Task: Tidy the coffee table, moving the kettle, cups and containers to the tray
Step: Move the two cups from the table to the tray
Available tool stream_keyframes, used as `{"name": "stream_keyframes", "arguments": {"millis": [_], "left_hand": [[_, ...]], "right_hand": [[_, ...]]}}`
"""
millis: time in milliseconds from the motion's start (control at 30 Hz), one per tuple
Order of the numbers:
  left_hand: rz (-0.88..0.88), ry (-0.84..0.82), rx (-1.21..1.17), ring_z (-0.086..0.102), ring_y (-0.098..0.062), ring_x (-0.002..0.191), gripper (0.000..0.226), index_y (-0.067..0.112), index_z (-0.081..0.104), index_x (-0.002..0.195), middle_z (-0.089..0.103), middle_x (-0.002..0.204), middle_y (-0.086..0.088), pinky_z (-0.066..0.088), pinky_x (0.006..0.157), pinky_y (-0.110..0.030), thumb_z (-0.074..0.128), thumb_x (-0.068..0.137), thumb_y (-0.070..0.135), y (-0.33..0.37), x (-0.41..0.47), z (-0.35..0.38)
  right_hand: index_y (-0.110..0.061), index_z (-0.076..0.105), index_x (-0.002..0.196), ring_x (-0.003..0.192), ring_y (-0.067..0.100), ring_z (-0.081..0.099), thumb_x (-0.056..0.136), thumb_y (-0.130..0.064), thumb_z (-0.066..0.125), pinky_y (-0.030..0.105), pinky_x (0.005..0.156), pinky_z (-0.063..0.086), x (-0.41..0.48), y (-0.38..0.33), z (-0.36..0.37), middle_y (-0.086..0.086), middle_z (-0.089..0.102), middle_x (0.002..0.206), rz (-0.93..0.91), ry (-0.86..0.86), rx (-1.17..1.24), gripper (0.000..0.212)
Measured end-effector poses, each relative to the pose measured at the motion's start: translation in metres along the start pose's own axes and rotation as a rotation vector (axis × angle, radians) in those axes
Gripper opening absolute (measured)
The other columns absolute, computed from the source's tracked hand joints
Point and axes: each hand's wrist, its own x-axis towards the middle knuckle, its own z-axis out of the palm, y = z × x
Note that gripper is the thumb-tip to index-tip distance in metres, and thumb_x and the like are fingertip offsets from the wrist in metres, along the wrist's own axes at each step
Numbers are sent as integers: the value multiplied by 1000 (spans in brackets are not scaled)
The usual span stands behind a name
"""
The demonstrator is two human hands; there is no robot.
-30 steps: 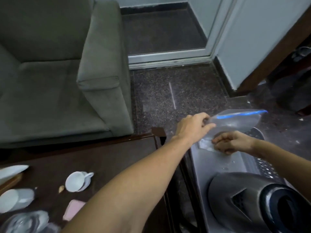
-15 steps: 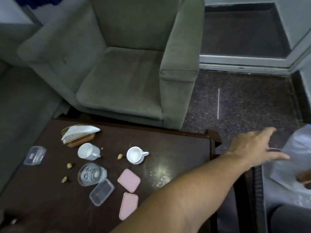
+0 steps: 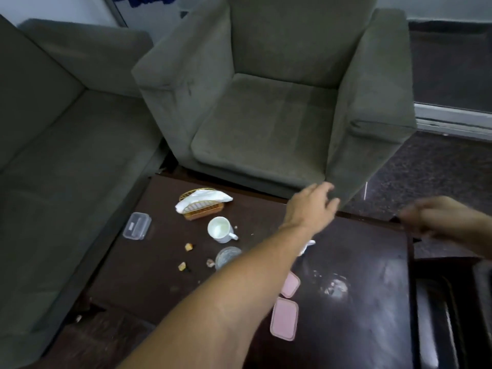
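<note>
On the dark coffee table [image 3: 372, 262] stand a white cup [image 3: 220, 229], a clear glass [image 3: 226, 257], a clear lidded container [image 3: 137, 226] at the left edge, and two pink lids [image 3: 284, 319]. My left hand [image 3: 311, 209] hovers over the table's far side, fingers relaxed and empty; its forearm hides a second white cup, of which only a handle shows. My right hand [image 3: 442, 221] is blurred above the table's right edge and holds nothing I can make out. The tray and kettle are out of view.
A wicker holder with a white napkin [image 3: 202, 205] sits at the table's far edge. Several food crumbs [image 3: 189, 246] lie near the glass. A grey armchair [image 3: 266, 102] stands behind the table and a sofa [image 3: 53, 155] to the left. Dark floor lies to the right.
My view has swung left from the tray to the coffee table. My left hand let go of the clear bag and moved over the table; my right hand came away from the bag too.
</note>
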Motion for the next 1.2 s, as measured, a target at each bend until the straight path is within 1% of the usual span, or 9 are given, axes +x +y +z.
{"name": "stream_keyframes", "arguments": {"millis": [67, 233, 333, 433, 533, 633, 733, 933, 1200], "left_hand": [[-73, 1, 71, 63, -29, 114, 36, 24, 62, 127, 70, 116, -3, 51, 94, -37, 60, 93, 36, -45, -3, -36], [-228, -81, 175, 62, -29, 116, 35, 23, 62, 127, 69, 117, -5, 50, 99, -38, 59, 93, 32, -147, -19, -99], [-239, -111, 202, 62, -27, 115, 35, 23, 62, 127, 69, 116, -3, 50, 97, -36, 60, 93, 32, -182, -28, -116], [-226, -157, 217, 61, -26, 118, 36, 24, 62, 129, 67, 121, -2, 50, 99, -38, 60, 94, 33, -202, -35, -121], [-204, -210, 252, 57, -25, 123, 40, 24, 60, 133, 63, 128, -3, 47, 103, -40, 61, 94, 33, -216, -37, -121], [-199, -241, 286, 50, -25, 128, 47, 26, 57, 136, 57, 133, -3, 45, 105, -39, 65, 91, 36, -225, -38, -119], [-183, -285, 336, 42, -24, 133, 60, 30, 53, 139, 51, 139, 0, 43, 107, -40, 73, 83, 39, -229, -42, -112], [-192, -389, 444, 35, -24, 134, 85, 32, 45, 145, 40, 143, 0, 44, 106, -41, 86, 71, 36, -236, -54, -94], [-251, -367, 472, 45, -30, 130, 80, 32, 41, 148, 42, 144, -7, 47, 106, -42, 81, 79, 23, -247, -55, -75]], "right_hand": [[-11, 74, 78, 41, 12, 58, 92, -12, 70, 17, 37, 40, -16, -61, 59, 4, 68, 58, -65, -29, -34, 14], [-23, 71, 73, 57, 19, 67, 86, -9, 58, 21, 40, 48, -32, -150, 199, 2, 70, 65, -117, -131, -52, 23], [-28, 70, 76, 65, 21, 71, 83, -13, 57, 24, 54, 55, -38, -173, 238, 4, 75, 87, -135, -98, -96, 20], [-26, 75, 90, 64, 22, 69, 82, -15, 58, 28, 71, 60, -38, -178, 252, 6, 76, 97, -128, -58, -144, 22], [-23, 75, 103, 96, 28, 69, 82, -13, 63, 30, 87, 55, -34, -171, 256, 10, 75, 112, -85, -12, -219, 26], [-21, 71, 104, 114, 33, 64, 87, -22, 64, 36, 91, 52, -31, -160, 255, 12, 68, 124, -44, 67, -330, 19], [-19, 67, 124, 123, 34, 61, 92, -37, 64, 38, 94, 50, -32, -145, 252, 9, 58, 137, 27, 119, -457, 36], [-20, 55, 137, 119, 39, 60, 89, -30, 67, 42, 86, 52, -37, -121, 252, 10, 50, 134, 134, 119, -649, 50], [-28, 56, 140, 118, 37, 65, 87, -35, 75, 42, 92, 57, -28, -105, 261, 10, 58, 137, 65, 90, -546, 57]]}}
